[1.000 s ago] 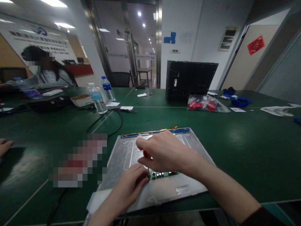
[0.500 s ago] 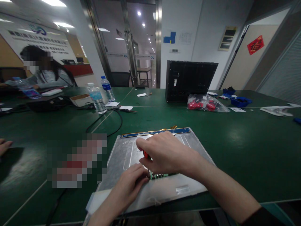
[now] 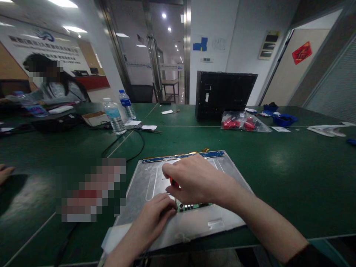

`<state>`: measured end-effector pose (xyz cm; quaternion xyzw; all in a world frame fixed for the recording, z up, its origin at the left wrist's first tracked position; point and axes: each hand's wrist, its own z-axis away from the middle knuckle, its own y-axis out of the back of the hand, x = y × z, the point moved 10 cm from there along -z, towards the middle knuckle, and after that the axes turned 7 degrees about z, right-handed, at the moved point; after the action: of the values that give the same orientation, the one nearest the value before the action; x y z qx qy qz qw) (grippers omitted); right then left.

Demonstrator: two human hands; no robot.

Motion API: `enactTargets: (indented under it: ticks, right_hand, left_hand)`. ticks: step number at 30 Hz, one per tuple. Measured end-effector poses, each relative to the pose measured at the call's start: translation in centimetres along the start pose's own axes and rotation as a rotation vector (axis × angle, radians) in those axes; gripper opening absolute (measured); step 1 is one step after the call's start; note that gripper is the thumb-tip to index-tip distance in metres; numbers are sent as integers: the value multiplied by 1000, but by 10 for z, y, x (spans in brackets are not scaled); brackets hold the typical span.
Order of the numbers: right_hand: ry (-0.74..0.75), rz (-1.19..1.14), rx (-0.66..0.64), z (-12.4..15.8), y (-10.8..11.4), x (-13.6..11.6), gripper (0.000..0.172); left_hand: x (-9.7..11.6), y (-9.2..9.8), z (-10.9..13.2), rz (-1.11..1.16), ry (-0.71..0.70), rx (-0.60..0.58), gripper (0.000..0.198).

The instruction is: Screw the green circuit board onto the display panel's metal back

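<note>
My right hand (image 3: 196, 181) is closed around the red and black handle of a screwdriver (image 3: 174, 182), held upright. Its thin shaft points down to the left end of a green circuit board (image 3: 191, 207). At that end, beside the shaft's tip, the fingertips of my left hand (image 3: 155, 213) are pressed together; whatever they pinch is hidden. Under both hands lies a flat grey metal panel (image 3: 136, 189), with a narrow blue circuit strip (image 3: 183, 157) along its far edge. My right hand and forearm cover part of the board.
A black monitor-like case (image 3: 226, 94) stands at the back, with a bag of red parts (image 3: 244, 122) before it. Water bottles (image 3: 114, 116) and a black cable (image 3: 143, 142) are to the left, near a blurred-out object (image 3: 93, 189). Another person (image 3: 58, 85) sits far left; a hand (image 3: 5, 172) shows at the left edge.
My right hand has shifted very slightly with the screwdriver, and a little more of the circuit board shows. My left hand and the panel have stayed in place.
</note>
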<state>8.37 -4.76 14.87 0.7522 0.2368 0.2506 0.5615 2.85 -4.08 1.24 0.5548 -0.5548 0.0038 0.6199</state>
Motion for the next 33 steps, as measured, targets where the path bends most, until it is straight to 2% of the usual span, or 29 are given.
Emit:
enactTargets:
  ticks: [3,7,12,22,28,33]
  right_hand:
    - [-12,1,13,-1,-1,2,13]
    - [-33,-25,-37,1,-5,6,18]
    - [24,-52,-80,4,-3,1,21]
    - [-16,-19,-64,1,-3,2,17]
    - [-16,-27,-35,1,-1,3,28]
    - [6,-60,-60,1,-4,2,21]
  left_hand:
    - [0,0,0,5,1,-8,17]
    - [1,2,-1,-5,-5,0,19]
    - [5,3,-2,11,-15,11,19]
    - [-2,2,0,20,12,5,17]
    - [-3,2,-1,2,31,10,17]
    - [-2,1,0,6,30,-9,18]
